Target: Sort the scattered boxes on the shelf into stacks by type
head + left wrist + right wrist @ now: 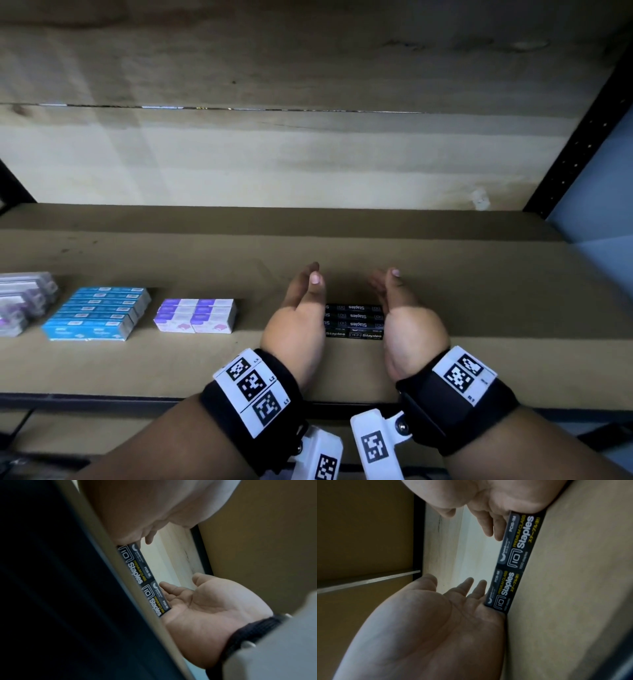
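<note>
At lower centre, I press my flat, released left hand (297, 320) and right hand (409, 322) against the black staples boxes (354, 321) on the shelf (479, 308).

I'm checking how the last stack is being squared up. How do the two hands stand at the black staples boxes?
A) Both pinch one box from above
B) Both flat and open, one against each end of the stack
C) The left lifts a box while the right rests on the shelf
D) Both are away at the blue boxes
B: the left hand and right hand flank the black staples boxes, palms facing, fingers straight, nothing lifted.
</note>
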